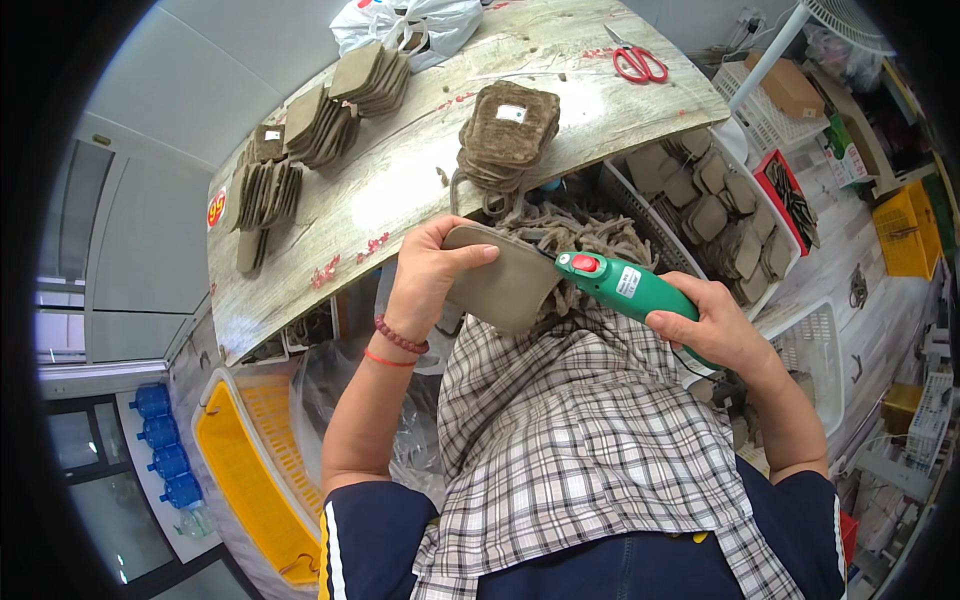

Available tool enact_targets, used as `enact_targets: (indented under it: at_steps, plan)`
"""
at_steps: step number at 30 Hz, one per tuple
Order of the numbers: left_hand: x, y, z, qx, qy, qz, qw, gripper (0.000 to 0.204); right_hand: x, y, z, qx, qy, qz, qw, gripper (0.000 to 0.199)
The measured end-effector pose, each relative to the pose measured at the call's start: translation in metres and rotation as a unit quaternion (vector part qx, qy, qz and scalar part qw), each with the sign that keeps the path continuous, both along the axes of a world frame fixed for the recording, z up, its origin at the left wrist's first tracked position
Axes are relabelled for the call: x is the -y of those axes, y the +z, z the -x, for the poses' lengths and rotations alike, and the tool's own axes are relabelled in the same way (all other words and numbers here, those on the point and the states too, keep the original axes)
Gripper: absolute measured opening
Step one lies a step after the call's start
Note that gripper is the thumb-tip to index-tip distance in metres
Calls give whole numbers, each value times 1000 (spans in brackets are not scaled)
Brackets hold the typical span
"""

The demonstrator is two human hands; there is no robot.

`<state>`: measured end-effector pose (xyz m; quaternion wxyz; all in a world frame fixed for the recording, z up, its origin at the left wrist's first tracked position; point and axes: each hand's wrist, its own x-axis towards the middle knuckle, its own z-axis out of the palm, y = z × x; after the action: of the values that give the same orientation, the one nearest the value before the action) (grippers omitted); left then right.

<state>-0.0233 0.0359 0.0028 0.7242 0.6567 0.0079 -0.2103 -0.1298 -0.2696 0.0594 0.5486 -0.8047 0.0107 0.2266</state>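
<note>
The left hand point(425, 268) pinches a thin, light, floppy-looking brown pad point(505, 280) by its edge above the lap, while the right hand point(715, 325), closed on a green cutter point(625, 288), meets its opposite edge.

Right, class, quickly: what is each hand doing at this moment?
Left hand: closed on a tan fabric piece.
Right hand: closed around a green handheld tool.

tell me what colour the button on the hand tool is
Red, on the green hand tool held in the right hand; the head view shows it.
</note>
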Motion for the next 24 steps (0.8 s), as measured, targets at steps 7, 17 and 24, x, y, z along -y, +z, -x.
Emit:
enact_targets:
  at_steps: [7,17,24]
  plan:
    - [10,6,5,29,-92,-16,995,34,-6,-5,-2,3,11,-6,1000,39]
    - [14,10,-1,132,-187,-28,973,81,-22,0,-21,-6,33,-63,997,35]
    - [-14,-11,-10,-25,61,160,985,56,-30,-16,-36,64,-73,-76,992,30]
